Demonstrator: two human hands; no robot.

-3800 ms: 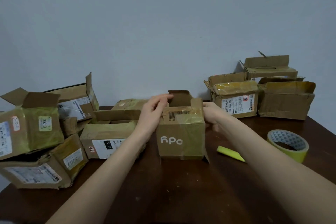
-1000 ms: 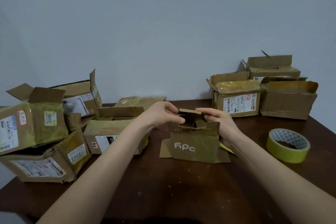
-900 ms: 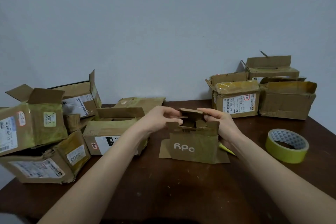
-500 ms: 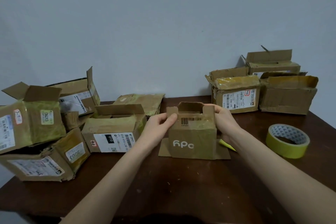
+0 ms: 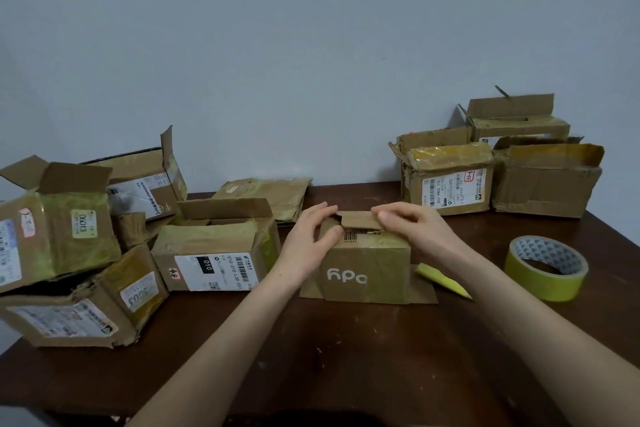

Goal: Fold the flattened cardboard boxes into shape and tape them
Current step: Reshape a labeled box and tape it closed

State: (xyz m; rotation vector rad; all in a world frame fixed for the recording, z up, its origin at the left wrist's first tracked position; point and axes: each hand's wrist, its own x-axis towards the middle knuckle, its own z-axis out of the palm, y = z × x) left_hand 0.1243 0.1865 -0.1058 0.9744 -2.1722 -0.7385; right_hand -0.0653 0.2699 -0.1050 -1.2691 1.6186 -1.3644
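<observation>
On the dark table [image 5: 346,357], near the middle and a little back from the front edge, a small box [image 5: 363,267] stands upright with a white logo on the face towards the person. Its bottom flaps [image 5: 423,288] splay out flat on the wood at either side. Both hands are on its top, close to each other but not touching. The left hand [image 5: 311,239] pinches the upper left corner, thumb on the front face and fingers curled over the top edge. The right hand [image 5: 415,232] reaches in from the other side, its fingers curled over the top flap [image 5: 360,220], which lies nearly level above a barcode sticker.

Just right of the box, partly behind the right forearm, lies a yellow-green strip [image 5: 443,279] – what it is I cannot tell. Further right sits a roll of yellow tape [image 5: 547,267], lying flat, well apart from both hands.

To the left, a heap of taped, labelled boxes leans together – one marked 010 [image 5: 214,253] is nearest the left hand, with another marked 0013 [image 5: 52,232] beyond it. A flattened carton [image 5: 270,194] lies behind, against the wall [image 5: 311,62]. At the far right corner more open boxes [image 5: 450,177] are stacked.
</observation>
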